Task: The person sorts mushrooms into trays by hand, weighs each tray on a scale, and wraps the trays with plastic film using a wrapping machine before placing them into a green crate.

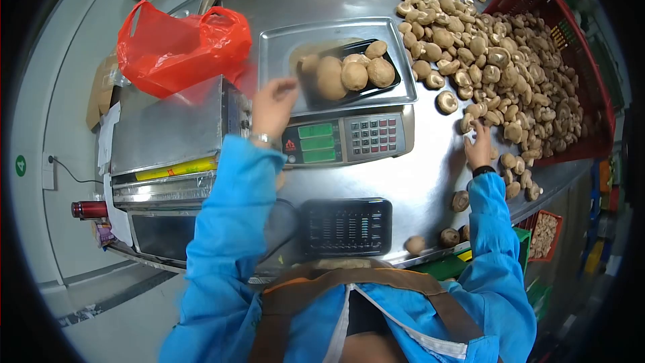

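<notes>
My left hand (274, 106) is over the left edge of the scale's metal pan (282, 44), its fingers curled and blurred; whether they hold anything does not show. Beside it, a black tray (356, 48) on the pan bears several large brown mushrooms (354, 76). Below the pan is the scale's panel with green displays (316, 142) and a keypad. My right hand (478, 146) touches a mushroom (467, 122) at the left edge of the big mushroom pile (504, 74), fingers bent around it. An empty black tray (346, 227) lies in front of the scale.
A red crate (598, 87) lies tipped at the right, with mushrooms spilling from it. At the left are a red plastic bag (181, 47) and a metal box-shaped machine (171, 124). Loose mushrooms (415, 245) sit near the table's front edge. A red bottle (89, 210) is at the far left.
</notes>
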`<state>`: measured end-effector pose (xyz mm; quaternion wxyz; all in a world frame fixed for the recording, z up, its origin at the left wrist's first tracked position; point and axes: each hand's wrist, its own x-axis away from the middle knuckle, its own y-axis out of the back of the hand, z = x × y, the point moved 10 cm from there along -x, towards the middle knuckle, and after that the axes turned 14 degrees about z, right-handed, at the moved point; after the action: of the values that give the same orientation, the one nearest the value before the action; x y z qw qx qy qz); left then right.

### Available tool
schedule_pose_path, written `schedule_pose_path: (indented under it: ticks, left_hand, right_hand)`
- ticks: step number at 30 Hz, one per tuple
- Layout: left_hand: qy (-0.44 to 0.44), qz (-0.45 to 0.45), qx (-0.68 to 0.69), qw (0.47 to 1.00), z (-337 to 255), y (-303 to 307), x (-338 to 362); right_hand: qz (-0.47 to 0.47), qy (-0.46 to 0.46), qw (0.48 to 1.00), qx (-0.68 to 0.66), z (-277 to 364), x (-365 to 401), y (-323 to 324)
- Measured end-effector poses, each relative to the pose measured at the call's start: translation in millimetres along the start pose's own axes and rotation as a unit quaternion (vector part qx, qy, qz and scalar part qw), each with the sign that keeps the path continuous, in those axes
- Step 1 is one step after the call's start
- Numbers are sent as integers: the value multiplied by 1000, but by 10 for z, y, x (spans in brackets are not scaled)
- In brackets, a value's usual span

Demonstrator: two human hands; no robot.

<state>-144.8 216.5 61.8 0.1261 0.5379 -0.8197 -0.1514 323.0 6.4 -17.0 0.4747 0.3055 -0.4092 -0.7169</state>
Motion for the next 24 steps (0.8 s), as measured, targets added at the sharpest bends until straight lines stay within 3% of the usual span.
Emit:
schedule_pose_path:
  ticks: [2, 5, 7, 8, 9, 11, 16, 19, 21, 23, 24]
  left_hand:
    - [40, 6, 119, 992, 235, -79, 192]
    - [55, 6, 158, 986, 415, -41, 284]
    - [59, 3, 137, 989, 382, 6, 320]
    - [61, 6, 135, 989, 373, 4, 333]
    - [62, 9, 133, 989, 367, -3, 336]
    - [67, 16, 124, 990, 339, -20, 329]
    - [71, 38, 162, 984, 305, -77, 353]
    - [78, 38, 172, 981, 322, -134, 370]
    - [84, 44, 177, 980, 324, -187, 395]
    - [79, 61, 178, 979, 293, -262, 405]
    - [78, 61, 172, 980, 256, -268, 406]
  right_hand:
    - [32, -69, 997, 20, -52, 277, 6]
    - [105, -110, 988, -28, -287, 626, -80]
    - [232, -27, 972, -19, -45, 856, -196]
    - [245, 27, 967, 57, 136, 963, -151]
    - [244, 16, 968, 59, 290, 1023, -63]
    - [395, -17, 911, 116, 499, 1289, -182]
    - [252, -10, 968, 18, 266, 1459, 130]
    - [244, -36, 969, 27, 248, 1488, 174]
    - [230, -2, 970, 72, 413, 1472, 147]
    - [306, -39, 935, 173, 391, 1459, -56]
    - [290, -24, 946, 144, 409, 1399, -50]
